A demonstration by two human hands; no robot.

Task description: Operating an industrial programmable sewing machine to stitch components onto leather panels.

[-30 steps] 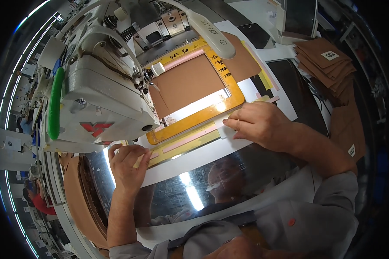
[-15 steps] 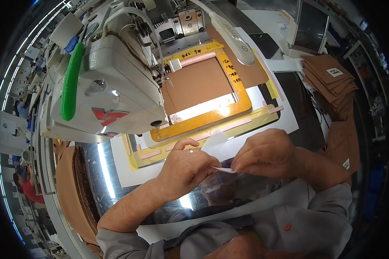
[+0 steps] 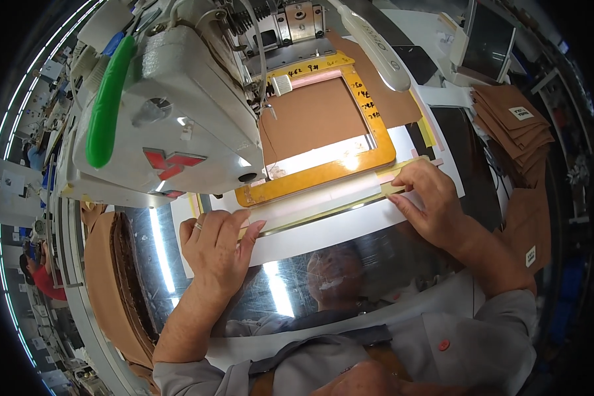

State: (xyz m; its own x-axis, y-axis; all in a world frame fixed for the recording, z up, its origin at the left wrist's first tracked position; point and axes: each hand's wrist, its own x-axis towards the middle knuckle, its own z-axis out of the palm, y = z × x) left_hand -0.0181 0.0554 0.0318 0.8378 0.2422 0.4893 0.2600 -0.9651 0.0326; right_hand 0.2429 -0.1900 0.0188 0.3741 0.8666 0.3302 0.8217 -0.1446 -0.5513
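A pale translucent strip lies along a yellow band with pink pieces, just below the orange frame on a white sheet. My left hand grips the strip at its left end, thumb close to the index finger. My right hand pinches at its right end. The orange frame, with dark handwritten marks, surrounds brown material under the needle area of a white sewing machine. The machine's head hides part of the frame's left side.
A green handle is on the machine. Stacked brown pieces lie at the right, more brown material at the left. A screen stands at the back right. Shiny metal surface fronts me. A person in red is at the far left.
My hands met lower down around a white strip half a second ago; they have since moved apart and up, and the strip is now stretched along the band below the frame.
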